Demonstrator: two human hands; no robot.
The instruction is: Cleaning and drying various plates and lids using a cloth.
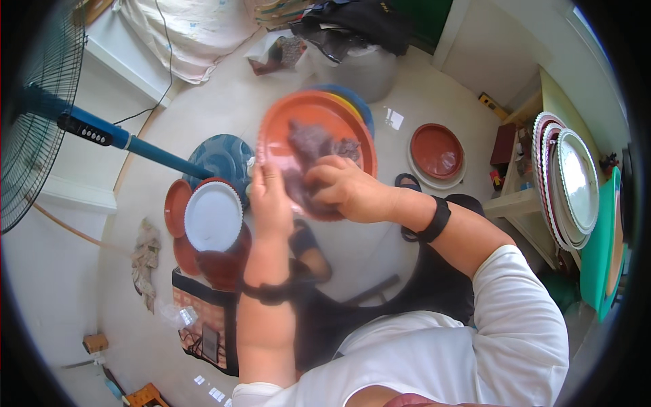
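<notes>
In front of me is a round orange tray [278, 125] with a raised rim, tilted toward me. My left hand [269, 193] grips its left rim. Against the inside of the tray, my right hand [351, 191] is closed on a greyish-purple cloth [310, 140], which is bunched and slightly blurred. Some of that cloth lies beneath my right fingers, so their tips are partly hidden. Beside the cloth is a small mottled grey clump [347, 147]; what it is I cannot make out. Blue and yellow round edges [361, 112] show behind the orange tray.
A standing fan [47, 115] is at the left, its pole ending near a blue round base [224, 156]. Close by are a white round tray [213, 216] and reddish-brown ones. Another red-brown tray [437, 150] lies on the floor. Several trays [578, 180] lean at the right shelf.
</notes>
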